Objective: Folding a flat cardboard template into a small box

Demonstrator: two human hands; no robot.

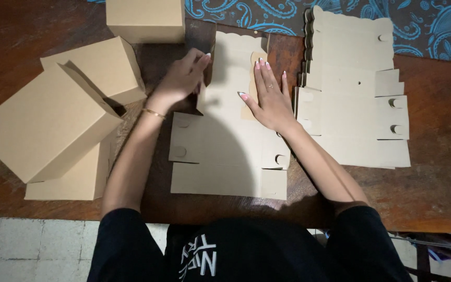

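Flat box blank (225, 151): unfolded cardboard, lying mid-table near the front edge.
Right hand (270, 99): fingers spread, palm pressed flat on the blank.
Left hand (184, 78): fingers curled, gripping the blank's upper left flap.
Stack of blanks (353, 89): toward the table's right edge.
Folded boxes (69, 109): clustered at the left edge.
Table (439, 183): dark wood.

A flat box blank (228, 146) lies mid-table (434, 188), both hands on its far part. A stack of blanks (353, 94) lies just right; assembled boxes (69, 104), perhaps four, sit left and behind
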